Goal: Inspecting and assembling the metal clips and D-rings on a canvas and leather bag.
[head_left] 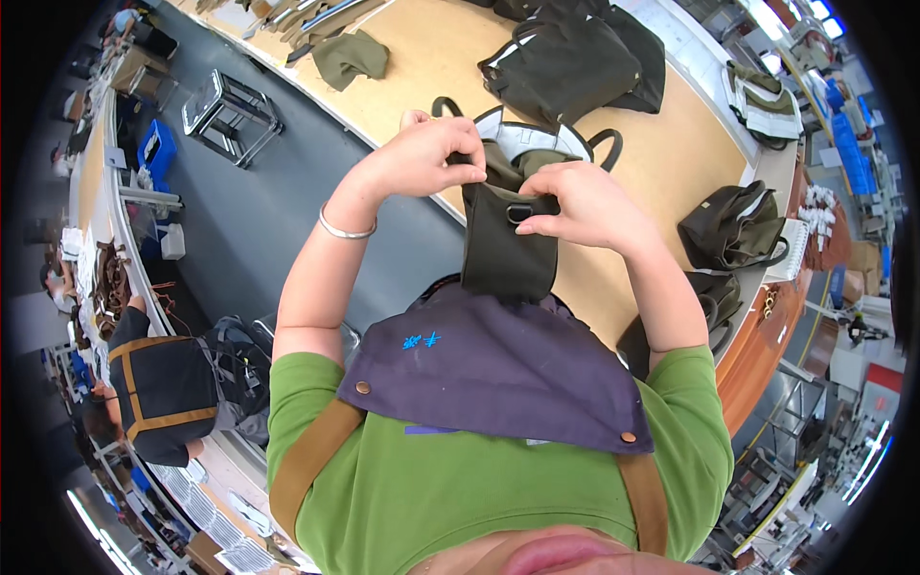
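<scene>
Before my chest hangs a dark olive fabric bag (508,251), partly over the near edge of the table. Its pale lining (537,142) shows at the far side, between two dark looped handles. My left hand (426,158) pinches the bag's upper left edge between thumb and fingers. At the right edge my right hand (583,206) grips the fabric, its thumb beside a small black buckle (519,213). Olive cloth is bunched between the two hands. The fingertips under the fabric are hidden.
The wooden table (431,53) carries a stack of dark bags (575,67) beyond my hands and an olive cloth piece (351,59) at the far left. Another dark bag (733,228) sits to the right. A metal stool (230,115) stands on the floor at left; a co-worker (163,393) is at another bench.
</scene>
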